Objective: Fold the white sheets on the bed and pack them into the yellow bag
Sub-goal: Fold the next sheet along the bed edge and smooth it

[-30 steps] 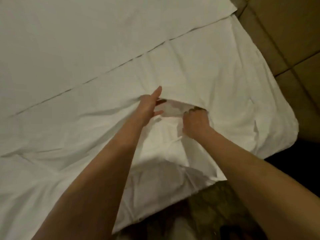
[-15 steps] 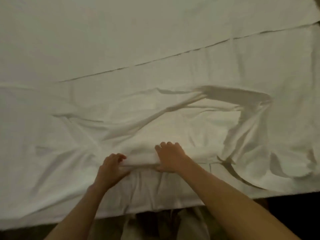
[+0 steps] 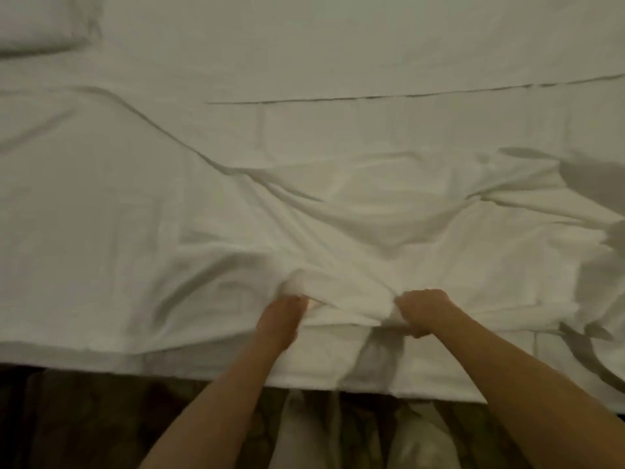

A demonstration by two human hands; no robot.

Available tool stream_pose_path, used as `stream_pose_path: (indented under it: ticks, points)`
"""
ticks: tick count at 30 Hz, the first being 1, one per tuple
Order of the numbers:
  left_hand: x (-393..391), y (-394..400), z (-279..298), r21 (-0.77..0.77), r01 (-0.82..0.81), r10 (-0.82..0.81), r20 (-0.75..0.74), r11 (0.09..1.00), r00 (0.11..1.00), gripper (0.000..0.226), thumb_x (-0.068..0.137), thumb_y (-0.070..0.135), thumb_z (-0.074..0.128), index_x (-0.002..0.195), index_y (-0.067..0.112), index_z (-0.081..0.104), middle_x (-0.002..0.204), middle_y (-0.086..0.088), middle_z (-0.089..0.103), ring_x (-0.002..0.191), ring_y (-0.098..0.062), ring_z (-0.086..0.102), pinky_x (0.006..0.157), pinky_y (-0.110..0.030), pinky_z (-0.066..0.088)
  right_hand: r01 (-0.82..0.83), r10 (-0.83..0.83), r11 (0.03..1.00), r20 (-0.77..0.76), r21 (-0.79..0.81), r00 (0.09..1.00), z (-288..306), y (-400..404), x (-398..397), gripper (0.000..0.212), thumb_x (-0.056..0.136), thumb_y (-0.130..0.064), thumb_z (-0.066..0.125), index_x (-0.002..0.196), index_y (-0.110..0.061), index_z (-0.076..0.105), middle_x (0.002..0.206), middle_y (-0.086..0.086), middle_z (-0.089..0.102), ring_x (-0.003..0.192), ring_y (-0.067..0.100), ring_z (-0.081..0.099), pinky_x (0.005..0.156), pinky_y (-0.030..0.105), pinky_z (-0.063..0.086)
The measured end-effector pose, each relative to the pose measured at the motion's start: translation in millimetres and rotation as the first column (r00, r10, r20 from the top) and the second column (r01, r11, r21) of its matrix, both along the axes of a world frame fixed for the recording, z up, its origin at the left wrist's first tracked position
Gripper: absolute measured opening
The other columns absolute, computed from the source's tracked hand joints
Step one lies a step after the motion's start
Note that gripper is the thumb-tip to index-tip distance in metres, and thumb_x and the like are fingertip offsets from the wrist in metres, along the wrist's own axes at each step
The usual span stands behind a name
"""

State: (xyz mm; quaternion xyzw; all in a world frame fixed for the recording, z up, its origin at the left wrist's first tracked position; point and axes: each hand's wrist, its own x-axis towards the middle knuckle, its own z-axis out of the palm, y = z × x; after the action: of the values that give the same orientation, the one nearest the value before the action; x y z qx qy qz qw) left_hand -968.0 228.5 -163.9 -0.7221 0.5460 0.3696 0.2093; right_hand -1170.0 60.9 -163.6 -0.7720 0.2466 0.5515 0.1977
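White cotton-like sheet (image 3: 338, 211) covers nearly the whole view; we record it as rumpled, spread over the bed (image 3: 338, 35), with its near hem hanging over the bed's edge below both wrists.

Nearest to us: two bare forearms reach up from the bottom of the view. Beneath them we see a dark patterned floor (image 3: 84, 418) and pale cloth between the arms, too blurred to identify.

Left hand (image 3: 280, 316): fingers curled under a bunched ridge of the sheet, gripping it. The fingertips are buried in the fabric, so we cannot tell how they lie.

Right hand (image 3: 422, 311): fisted, knuckles up, clenched round a gathered wad of the same sheet. The two hands are near each other but apart, with a taut band of fabric running between them.

Beyond the hands: creases fan outward from the grip points. A long diagonal fold runs away to the far left of the left hand. To the far right of the right hand the sheet is heaped, with dark shadows.

Farther still: a straight dark line (image 3: 406, 95) crosses the bed beyond the right hand, apparently an edge of a layer. Flat white fabric lies past it.

Farthest, up-left of the left hand: a pillow (image 3: 40, 25), partly cut off by the view's edge.
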Motion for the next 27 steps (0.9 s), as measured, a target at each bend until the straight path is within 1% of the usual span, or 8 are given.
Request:
stream_pose_path:
  ticks: [4,8,11,14,17,20,24,27]
  points:
    - [16,2,2,0.134,0.241,-0.206,-0.232,0.961,0.951,0.04,0.091,0.008,0.051,0.13,0.014,0.053,0.132,-0.006,0.054,0.123,-0.025,0.049,0.101,-0.03,0.034,0.176,-0.156,0.983,-0.277,0.051,0.948,-5,-9,42,0.099,0.047,-0.06,0.073,0.136,-0.027,0.044,0.121,0.002,0.057,0.105,0.027,0.061,0.086,0.04,0.052]
    - [61,-51,18,0.28,0.015,0.112,-0.434,0.96,0.894,0.019,0.085,0.026,0.069,0.097,0.011,0.071,0.097,-0.008,0.073,0.086,-0.02,0.068,0.081,-0.028,0.052,0.414,-0.415,0.906,-0.016,0.089,0.91,29,-44,127,0.039,0.082,-0.053,0.063,0.077,-0.014,0.058,0.074,0.004,0.061,0.066,0.018,0.058,0.075,0.03,0.051]
    - [113,-101,27,-0.08,-0.473,0.401,-0.415,0.878,0.816,0.009,0.084,0.024,0.065,0.092,0.023,0.066,0.085,0.002,0.071,0.075,-0.016,0.068,0.079,-0.028,0.054,0.422,-0.39,0.907,0.414,0.015,0.822,35,-67,190,0.035,0.089,-0.046,0.057,0.097,-0.012,0.06,0.102,0.01,0.063,0.094,0.028,0.06,0.084,0.034,0.046]
    - [162,-138,25,-0.549,-0.476,0.39,-0.275,0.687,0.879,0.041,0.081,0.018,0.066,0.12,0.022,0.053,0.11,-0.001,0.055,0.093,-0.022,0.062,0.083,-0.037,0.05,0.588,-0.384,0.809,0.758,0.0,0.527,33,-88,235,0.034,0.089,-0.028,0.061,0.118,-0.013,0.052,0.121,0.009,0.052,0.095,0.032,0.059,0.081,0.038,0.047]
    - [209,-160,10,-0.482,-0.365,0.368,-0.093,0.797,0.925,0.059,0.082,0.014,0.067,0.135,0.02,0.042,0.134,-0.007,0.037,0.107,-0.03,0.059,0.089,-0.043,0.051,0.581,-0.411,0.813,0.732,0.024,0.544,19,-108,257,0.055,0.087,-0.023,0.064,0.136,-0.019,0.04,0.134,0.009,0.042,0.097,0.035,0.059,0.082,0.038,0.047]
    - [244,-157,-9,-0.401,-0.308,0.342,0.016,0.863,0.939,0.032,0.089,0.016,0.059,0.121,0.014,0.057,0.129,-0.01,0.045,0.103,-0.034,0.058,0.089,-0.039,0.043,0.543,-0.456,0.838,0.606,0.047,0.652,-1,-119,253,0.029,0.091,-0.02,0.055,0.119,-0.014,0.056,0.113,0.011,0.06,0.094,0.033,0.064,0.086,0.037,0.051]
    - [279,-175,-12,-0.563,-0.329,0.375,-0.035,0.759,0.926,0.026,0.095,0.023,0.055,0.099,0.0,0.066,0.101,-0.021,0.064,0.099,-0.036,0.059,0.084,-0.039,0.039,0.729,-0.553,0.677,0.722,0.097,0.417,-7,-153,249,0.014,0.098,-0.017,0.05,0.087,-0.014,0.059,0.065,0.002,0.06,0.045,0.012,0.063,0.062,0.027,0.054]
    - [301,-219,-5,-0.641,-0.379,0.379,-0.146,0.668,0.914,0.032,0.093,0.03,0.05,0.091,0.001,0.066,0.087,-0.019,0.069,0.091,-0.033,0.064,0.083,-0.035,0.042,0.808,-0.553,0.57,0.797,0.15,0.242,-2,-194,263,0.014,0.099,-0.016,0.048,0.088,-0.012,0.056,0.073,0.008,0.06,0.038,0.009,0.06,0.044,0.024,0.048]
